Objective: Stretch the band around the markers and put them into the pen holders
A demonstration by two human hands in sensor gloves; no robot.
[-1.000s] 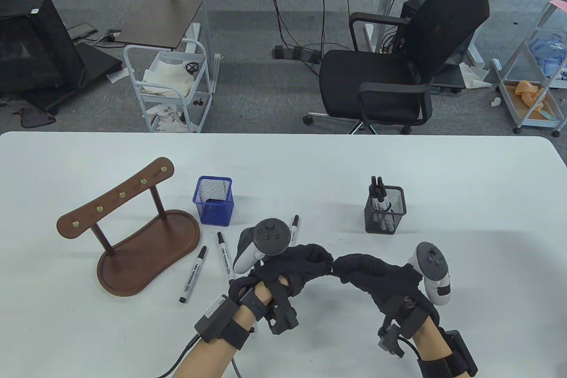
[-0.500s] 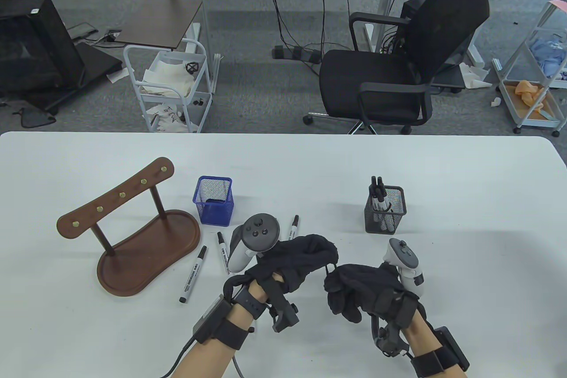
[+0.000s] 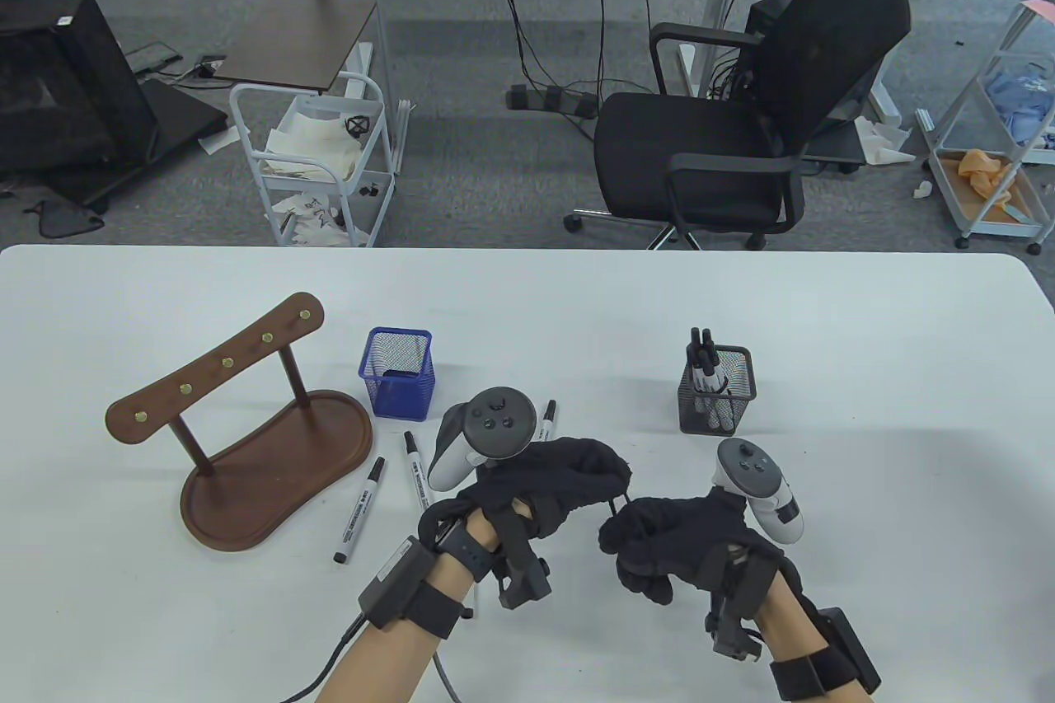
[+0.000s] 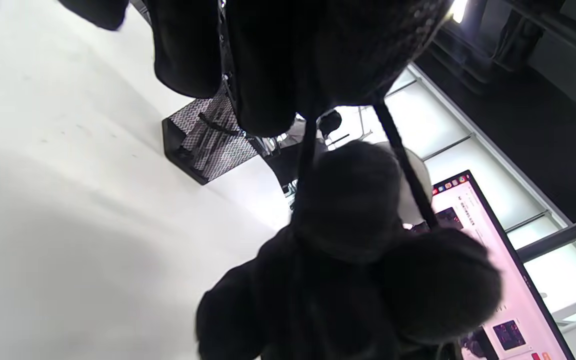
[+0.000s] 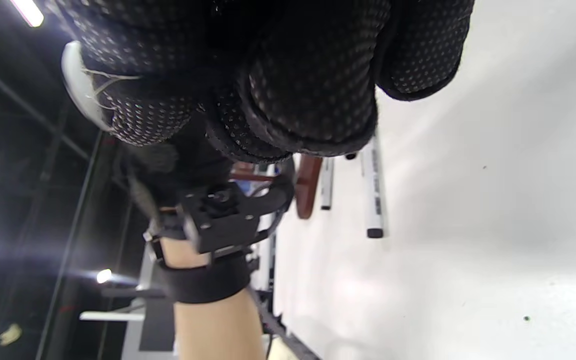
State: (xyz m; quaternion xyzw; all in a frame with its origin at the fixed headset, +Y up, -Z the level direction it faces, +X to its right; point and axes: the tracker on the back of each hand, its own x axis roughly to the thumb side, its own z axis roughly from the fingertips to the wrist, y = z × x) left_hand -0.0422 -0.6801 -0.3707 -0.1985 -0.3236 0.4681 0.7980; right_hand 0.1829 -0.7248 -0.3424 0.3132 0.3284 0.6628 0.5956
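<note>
My left hand (image 3: pixel 597 476) and right hand (image 3: pixel 630 534) hover close together over the table's front middle, both with curled fingers. A thin black band (image 3: pixel 615 502) runs between them; in the left wrist view its two strands (image 4: pixel 398 150) stretch from my left fingers (image 4: pixel 268 60) down to the right hand (image 4: pixel 358 250). Three black-capped white markers lie loose on the table: one (image 3: pixel 360 509), a second (image 3: pixel 416 472) and a third (image 3: pixel 546 423) partly behind my left hand's tracker. The blue mesh holder (image 3: pixel 397 372) holds no markers. The black mesh holder (image 3: pixel 715 390) holds several.
A brown wooden stand (image 3: pixel 247 439) with a pegged bar sits at the left, close to the loose markers. The white table (image 3: pixel 865 340) extends to the right and toward the far edge. An office chair (image 3: pixel 742 118) stands beyond the table.
My right hand has drawn back toward me and turned, its fingers curling in. The hands' fingertips have separated, and the band now shows stretched between them. The left hand has barely shifted.
</note>
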